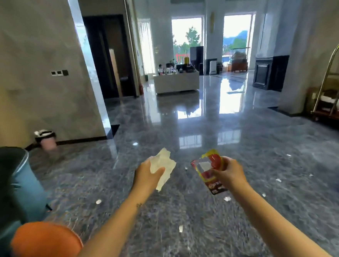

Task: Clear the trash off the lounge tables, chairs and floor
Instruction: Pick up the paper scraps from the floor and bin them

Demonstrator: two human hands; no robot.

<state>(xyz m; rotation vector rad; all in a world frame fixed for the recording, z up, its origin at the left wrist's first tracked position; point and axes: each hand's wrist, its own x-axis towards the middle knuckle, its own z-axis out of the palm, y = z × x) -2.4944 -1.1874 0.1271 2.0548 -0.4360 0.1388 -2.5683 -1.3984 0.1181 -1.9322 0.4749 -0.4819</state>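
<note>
The polished stone floor (197,240) is dark grey with paler grey veining and white window glare. The crumpled paper tissue (163,165) is plain white, as are the small paper scraps (98,201) on the floor. The glossy plastic snack wrapper (215,165) is red with a yellow top edge, a clear window and pale lettering on a darker band. The short fabric sleeve (44,240) is orange. The padded round chair (26,180) is teal. The smooth wall (29,48) is beige-grey; the small bin (48,143) at its foot is pink.
</note>
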